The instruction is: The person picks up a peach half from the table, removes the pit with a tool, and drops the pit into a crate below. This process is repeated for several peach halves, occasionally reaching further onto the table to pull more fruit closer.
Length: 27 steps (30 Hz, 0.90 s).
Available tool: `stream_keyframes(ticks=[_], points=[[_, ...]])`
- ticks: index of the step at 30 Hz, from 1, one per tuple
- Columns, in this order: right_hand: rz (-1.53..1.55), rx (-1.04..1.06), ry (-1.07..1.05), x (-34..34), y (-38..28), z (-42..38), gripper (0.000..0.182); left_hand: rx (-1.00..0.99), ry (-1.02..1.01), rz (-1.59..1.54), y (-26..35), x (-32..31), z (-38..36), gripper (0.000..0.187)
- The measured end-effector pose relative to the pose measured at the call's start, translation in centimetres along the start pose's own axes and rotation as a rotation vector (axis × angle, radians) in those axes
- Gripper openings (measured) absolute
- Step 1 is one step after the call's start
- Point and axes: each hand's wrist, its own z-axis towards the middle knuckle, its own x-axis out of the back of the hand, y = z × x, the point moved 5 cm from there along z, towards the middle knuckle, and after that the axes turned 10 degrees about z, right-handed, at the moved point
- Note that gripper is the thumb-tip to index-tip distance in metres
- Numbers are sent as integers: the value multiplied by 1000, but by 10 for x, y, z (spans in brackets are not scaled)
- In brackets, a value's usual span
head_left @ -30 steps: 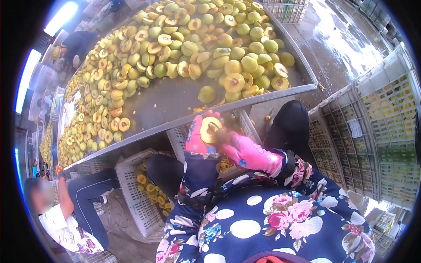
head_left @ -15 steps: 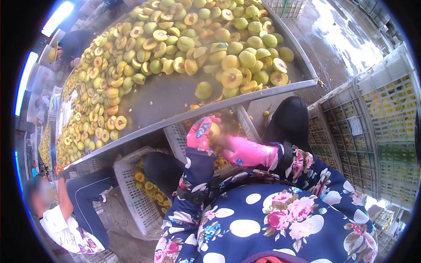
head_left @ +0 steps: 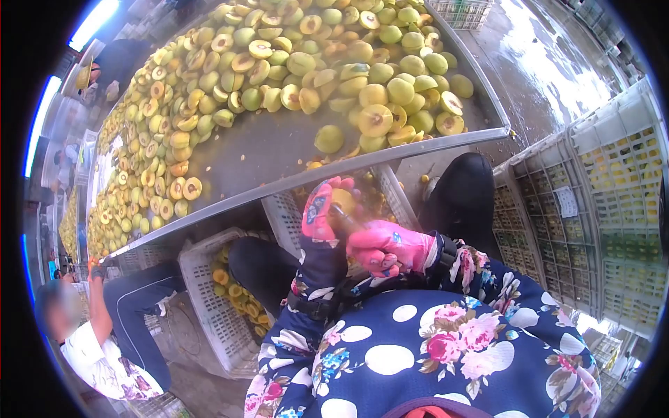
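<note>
My left hand (head_left: 322,212), in a pink glove, has its fingers curled round a yellowish fruit half (head_left: 343,200). Beside it on the right, my right hand (head_left: 391,248), also gloved in pink, is closed on a slim tool (head_left: 346,217) whose tip meets the fruit; the tool's shape is partly blurred. Both hands are just below the metal edge of a table (head_left: 293,182) heaped with halved green-yellow fruit (head_left: 300,64). Under the hands stands a white crate (head_left: 282,224) with fruit pieces inside.
Another white crate (head_left: 209,306) holding fruit pieces is at the lower left, near a seated person (head_left: 104,348) in a white top. Stacked crates of fruit (head_left: 585,209) rise on the right. My knees are at either side of the hands.
My right hand has turned and its fingers now show curled, with the tool more visible at the fruit. The view has shifted slightly.
</note>
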Motion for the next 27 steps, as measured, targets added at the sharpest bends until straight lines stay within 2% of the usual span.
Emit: stream_keyframes(ticks=[3,6,8,11,12,14,16,17,19,20,21,23,24,27], points=[[-55,15,-41,4,1,2,26,62,-8,31,-7,6,3,31],[-239,-92,121,10,2,-2,26,181,-96,22,-15,17,9,30],[-147,-39,56,12,5,1,25,250,-106,-3,-16,15,6,30],[-89,-18,66,8,4,3,22,171,45,-157,-14,10,3,30],[-83,-20,86,4,3,2,21,168,33,-248,-17,13,7,29],[-145,-34,-8,-12,1,-3,20,158,4,-430,-26,33,25,27],[-157,-61,-135,-16,7,-4,20,117,-211,-374,-3,71,37,28],[-287,-101,-28,-8,7,0,20,98,-323,-342,10,89,40,29],[-537,-189,188,11,5,3,21,-401,270,232,81,113,-3,24],[-892,-184,256,35,8,11,25,-363,395,324,97,155,-5,24],[-1110,-172,284,46,10,14,26,-328,520,417,113,192,-4,24],[-1542,-139,340,62,17,15,28,-119,750,1438,141,189,-19,33],[-1455,-103,421,72,20,20,28,-601,767,1979,149,190,-20,40],[-1557,-53,316,63,17,15,26,-391,490,1565,143,135,16,45]])
